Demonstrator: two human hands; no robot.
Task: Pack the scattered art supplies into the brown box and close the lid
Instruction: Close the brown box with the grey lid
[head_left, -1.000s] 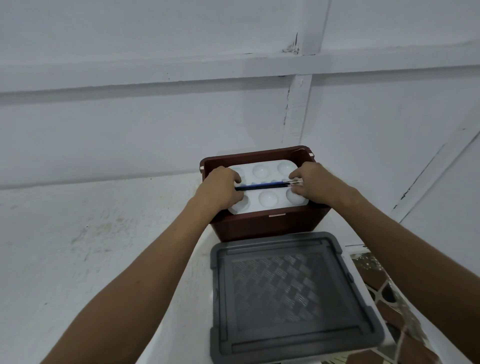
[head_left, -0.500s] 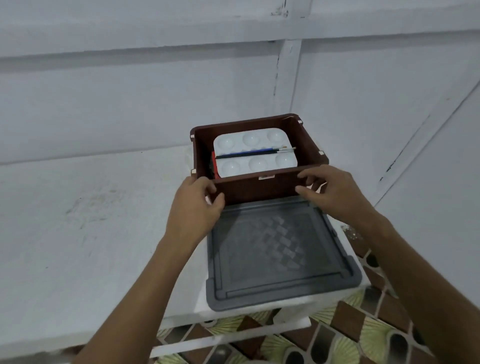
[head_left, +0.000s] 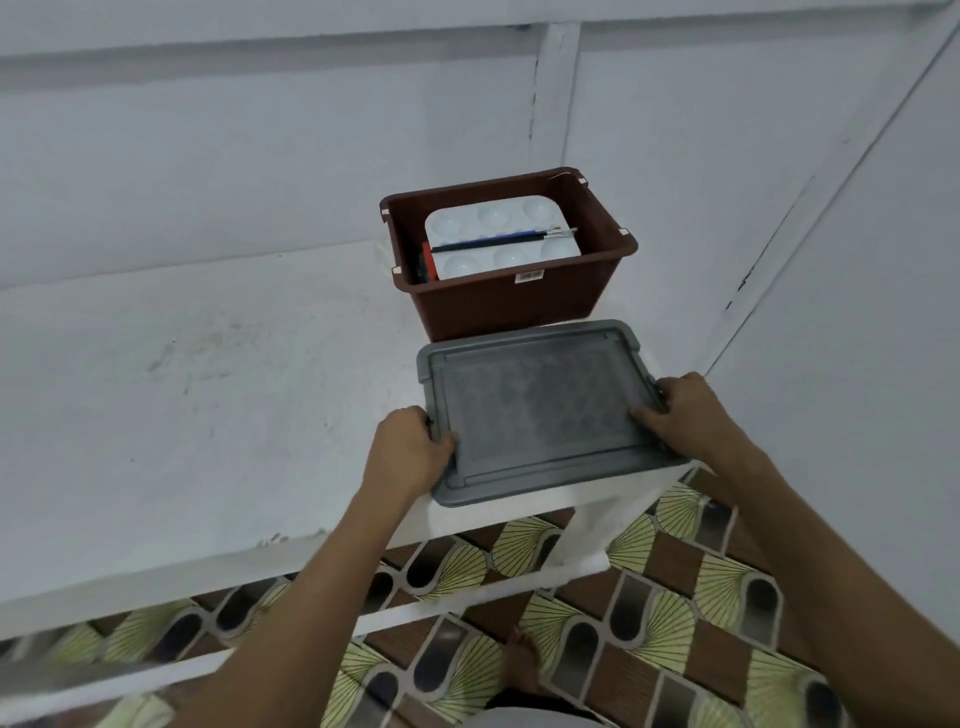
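- On my head view, the brown box (head_left: 511, 301) stands open on the white counter (head_left: 208, 389), close against the wall behind it.
- Inside the brown box I see a white palette (head_left: 501, 236) with round wells, lying flat on top of the other contents.
- A dark paintbrush (head_left: 498, 241) lies across the palette, running left to right, its pale tip toward the right wall of the brown box.
- At the left inner wall of the brown box, beside the palette, I can make out something red and black (head_left: 426, 262); I cannot tell what it is.
- A small barcode sticker (head_left: 529, 276) sits on the near rim of the brown box.
- The grey lid (head_left: 540, 410) lies flat on the counter just in front of the brown box, its near edge reaching the counter's front edge.
- My left hand (head_left: 408, 449) grips the lid's left edge, thumb on top and the fingers curled under the rim.
- My right hand (head_left: 685, 410) grips the lid's right edge the same way, thumb on top pointing inward, fingers wrapped around the rim.
- I cannot tell whether the lid is touching the counter or just above it.
- Below the counter's front edge I see a patterned tile floor (head_left: 649, 597) in brown, yellow and dark shapes.
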